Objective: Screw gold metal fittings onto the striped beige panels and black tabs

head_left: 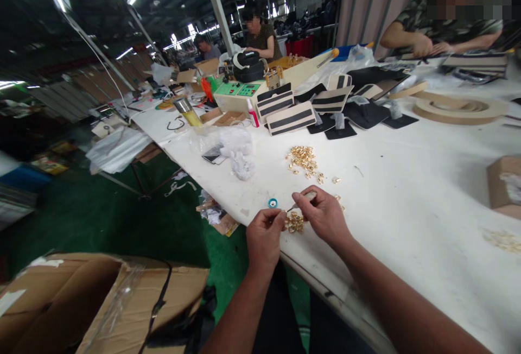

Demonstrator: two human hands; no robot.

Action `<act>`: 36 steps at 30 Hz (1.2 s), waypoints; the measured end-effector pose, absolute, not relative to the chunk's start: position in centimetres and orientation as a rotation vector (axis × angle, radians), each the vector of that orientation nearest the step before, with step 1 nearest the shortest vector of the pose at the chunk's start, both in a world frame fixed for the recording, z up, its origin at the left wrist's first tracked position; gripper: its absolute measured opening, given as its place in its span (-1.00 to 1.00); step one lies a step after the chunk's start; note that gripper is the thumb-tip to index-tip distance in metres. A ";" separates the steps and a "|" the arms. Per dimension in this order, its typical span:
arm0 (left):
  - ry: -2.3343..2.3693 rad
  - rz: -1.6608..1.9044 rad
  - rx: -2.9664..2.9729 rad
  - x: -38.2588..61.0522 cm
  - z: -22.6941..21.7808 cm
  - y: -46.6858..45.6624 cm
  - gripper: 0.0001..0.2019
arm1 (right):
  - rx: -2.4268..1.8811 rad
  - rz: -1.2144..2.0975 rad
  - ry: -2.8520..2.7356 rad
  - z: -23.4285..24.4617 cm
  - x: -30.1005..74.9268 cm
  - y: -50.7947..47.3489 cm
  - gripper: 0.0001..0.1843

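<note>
Brown cardboard makes a loose-flapped box (138, 305) at far left; well beyond it, crumpled clear plastic (243, 165) lies on the smooth white counter (407, 191). The person's left hand (264, 234) pinches thumb to forefinger, seemingly on a gold fitting (285, 213) mostly covered. Rightward come a round teal cap (272, 202), then a small heap of shiny fittings (295, 225) near the counter's edge. The right hand (325, 213) is closed round a pale-handled tool (311, 195), thin tip at the left fingertips: a slip could jab them, and a careless wrist could scatter fittings floorward. Flat tan coils (451, 112) sit farthest right.
</note>
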State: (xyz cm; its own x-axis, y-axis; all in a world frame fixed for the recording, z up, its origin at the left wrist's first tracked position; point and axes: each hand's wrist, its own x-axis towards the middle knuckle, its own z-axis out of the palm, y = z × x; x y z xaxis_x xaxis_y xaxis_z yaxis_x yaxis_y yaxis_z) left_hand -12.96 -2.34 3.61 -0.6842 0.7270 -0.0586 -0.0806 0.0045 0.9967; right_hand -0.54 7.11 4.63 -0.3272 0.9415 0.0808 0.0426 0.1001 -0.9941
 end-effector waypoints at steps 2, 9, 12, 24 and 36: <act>1.777 1.687 0.791 -13.0 3.7 -2.5 -0.83 | -0.986 1.423 -1.496 4.5 -0.5 7.3 -0.49; 1.924 1.557 1.026 -12.7 4.1 -2.6 -0.89 | -0.878 1.880 -0.860 4.2 -0.2 9.1 -0.51; 2.015 1.433 1.272 -12.1 4.4 -2.4 -0.96 | -0.887 1.798 -0.732 4.5 0.8 10.6 -0.54; 2.036 0.688 2.153 -10.6 5.1 1.8 -0.90 | -0.868 1.648 -0.553 5.3 4.1 13.9 -0.63; 1.929 0.315 2.300 -7.1 4.5 8.4 -0.80 | -0.844 1.642 -0.537 5.5 4.3 14.1 -0.65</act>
State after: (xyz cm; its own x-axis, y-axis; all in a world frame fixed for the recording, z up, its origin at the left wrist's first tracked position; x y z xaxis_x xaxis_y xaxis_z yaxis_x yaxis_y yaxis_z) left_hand -7.13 8.42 4.53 0.1646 0.9831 0.0799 0.9575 -0.1787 0.2262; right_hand 4.35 14.11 5.55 -0.0857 0.9665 -0.2421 -0.6365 -0.2400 -0.7330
